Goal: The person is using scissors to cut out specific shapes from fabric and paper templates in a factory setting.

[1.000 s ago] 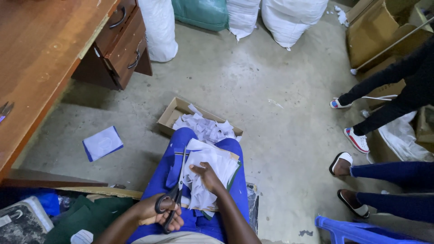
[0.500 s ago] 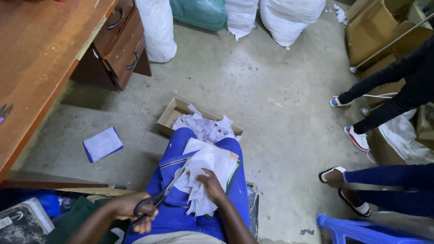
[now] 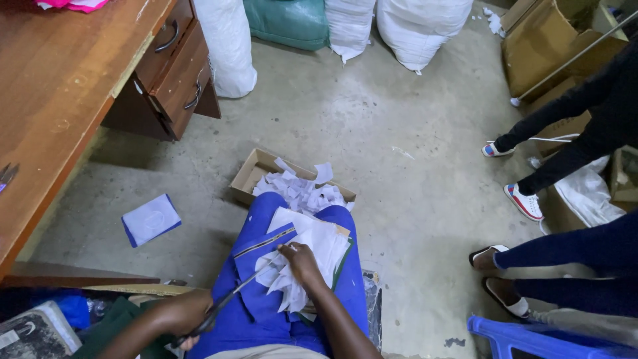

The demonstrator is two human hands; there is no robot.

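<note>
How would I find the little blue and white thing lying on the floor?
Start at the big wooden desk on the left and look down at the grey concrete floor beside it. There, left of the cardboard box of white scraps, lies the flat packet. It lies alone, pale on top with a dark blue edge.

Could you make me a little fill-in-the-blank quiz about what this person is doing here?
1. The left hand holds a pair of ____.
2. The right hand rests on white paper on the person's ____.
3. Paper scraps fill a cardboard ____ on the floor.
4. The desk drawers are ____.

Missing words: scissors; lap; box; closed
</note>
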